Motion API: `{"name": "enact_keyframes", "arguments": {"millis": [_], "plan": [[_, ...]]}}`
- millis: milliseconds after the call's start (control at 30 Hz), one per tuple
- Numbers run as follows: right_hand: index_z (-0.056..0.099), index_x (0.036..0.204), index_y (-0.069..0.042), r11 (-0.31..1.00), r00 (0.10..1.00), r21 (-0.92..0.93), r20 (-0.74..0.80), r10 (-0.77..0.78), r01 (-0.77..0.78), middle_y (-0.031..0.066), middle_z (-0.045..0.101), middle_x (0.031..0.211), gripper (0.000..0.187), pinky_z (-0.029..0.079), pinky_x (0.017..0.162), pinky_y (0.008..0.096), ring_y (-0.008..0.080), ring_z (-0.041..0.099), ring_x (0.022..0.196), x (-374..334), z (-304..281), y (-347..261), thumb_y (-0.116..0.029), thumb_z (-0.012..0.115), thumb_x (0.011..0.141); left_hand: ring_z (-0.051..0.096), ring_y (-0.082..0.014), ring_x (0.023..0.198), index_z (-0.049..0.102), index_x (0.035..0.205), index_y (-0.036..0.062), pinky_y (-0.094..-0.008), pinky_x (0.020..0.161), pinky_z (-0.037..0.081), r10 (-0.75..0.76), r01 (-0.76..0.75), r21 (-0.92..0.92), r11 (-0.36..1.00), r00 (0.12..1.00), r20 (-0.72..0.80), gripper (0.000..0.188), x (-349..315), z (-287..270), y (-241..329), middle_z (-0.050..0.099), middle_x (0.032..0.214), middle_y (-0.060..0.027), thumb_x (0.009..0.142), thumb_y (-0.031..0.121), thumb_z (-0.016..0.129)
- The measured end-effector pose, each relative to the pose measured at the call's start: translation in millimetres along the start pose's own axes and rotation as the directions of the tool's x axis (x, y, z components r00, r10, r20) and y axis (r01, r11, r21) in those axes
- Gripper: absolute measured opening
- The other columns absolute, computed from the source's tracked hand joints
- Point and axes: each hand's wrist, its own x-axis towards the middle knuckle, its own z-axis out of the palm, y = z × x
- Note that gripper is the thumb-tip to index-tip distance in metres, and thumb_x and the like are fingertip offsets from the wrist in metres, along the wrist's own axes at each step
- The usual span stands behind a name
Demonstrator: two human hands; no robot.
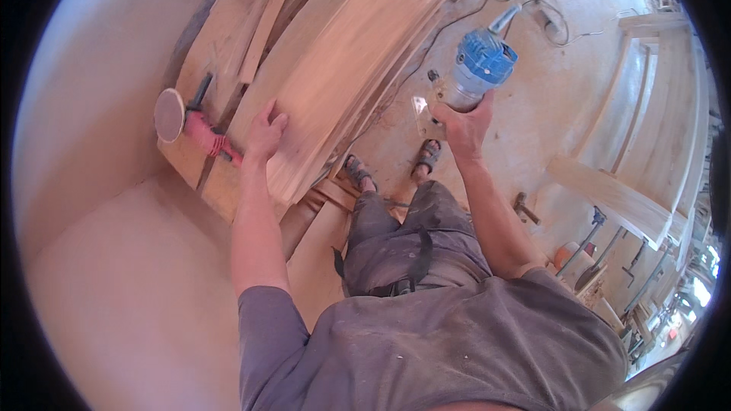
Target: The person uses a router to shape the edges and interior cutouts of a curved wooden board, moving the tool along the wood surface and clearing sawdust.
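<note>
My right hand (466, 123) is closed round the silver lower body of a router (481, 67) with a blue motor housing. It holds the tool up in the air, to the right of the stacked boards, and a cord leaves its top end. My left hand (266, 134) rests on the near end of a long pale wooden board (358, 38), with thumb and forefinger apart. Beside that hand, to its left, lies a red angle grinder (204, 131) with a black side handle and a round sanding disc (170, 116).
Narrow wood strips (268, 27) lie on the bench beyond the grinder. A pale wall (91, 106) stands at the left. On the floor, a dark cord (442, 29) runs beside the boards. To the right are a wooden frame (640, 106) and several metal clamps (594, 240).
</note>
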Motion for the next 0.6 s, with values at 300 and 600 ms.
{"name": "enact_keyframes", "arguments": {"millis": [300, 600], "plan": [[0.054, 0.129, -0.003, 0.891, 0.893, -0.073, 0.083, -0.442, 0.448, 0.0074, 0.064, 0.119, 0.067, 0.053, 0.094, 0.0345, 0.0191, 0.064, 0.106, -68.0, 111.4, 40.1, -0.003, 0.085, 0.07, 0.047, -0.0299, 0.147, 0.044, 0.157, 0.0033, -0.0397, 0.122, 0.035, 0.468, -0.465, -0.056, 0.884, 0.875, 0.124, 0.073, -35.6, -21.3, 28.5, 0.053, 0.155, -0.0194, 0.09, 0.011, 0.072], [0.067, 0.122, -0.004, 0.737, 0.777, -0.247, 0.219, -0.59, 0.63, 0.0128, 0.069, 0.124, 0.052, 0.049, 0.1, 0.0446, 0.034, 0.065, 0.113, -108.4, 157.7, 48.0, -0.012, 0.081, 0.073, 0.035, -0.0355, 0.153, 0.044, 0.155, 0.0074, -0.046, 0.126, 0.03, 0.801, -0.866, 0.085, 0.493, 0.49, 0.343, 0.083, -33.6, 18.0, 57.8, 0.05, 0.156, -0.0184, 0.079, 0.012, 0.078]]}}
